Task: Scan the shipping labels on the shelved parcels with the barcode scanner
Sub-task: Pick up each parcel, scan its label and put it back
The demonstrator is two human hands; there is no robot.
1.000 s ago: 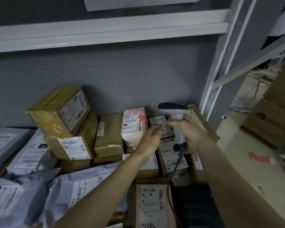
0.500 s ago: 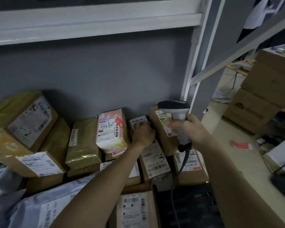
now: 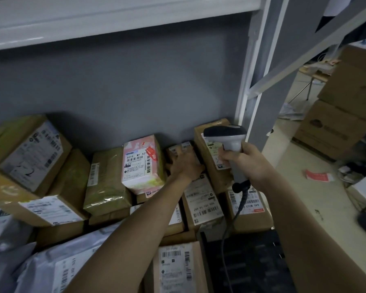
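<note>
My right hand (image 3: 246, 161) grips the handle of a grey and white barcode scanner (image 3: 229, 140), its head pointing left in front of an upright brown box (image 3: 207, 166) at the shelf's right end. My left hand (image 3: 185, 166) lies on a small dark parcel (image 3: 181, 148) with two white labels, which stands between a pink labelled parcel (image 3: 142, 163) and the brown box. The hand covers most of that small parcel. A cable (image 3: 230, 225) hangs from the scanner's handle.
Brown boxes (image 3: 30, 153) and grey mailer bags (image 3: 51, 269) fill the shelf to the left and front. A white shelf beam (image 3: 114, 15) runs overhead and a post (image 3: 256, 81) stands at right. Large cartons (image 3: 342, 115) sit on the floor beyond.
The view has swung to the right. My left hand has gone from holding the small parcel's label up to resting flat on it. The scanner stays in my right hand.
</note>
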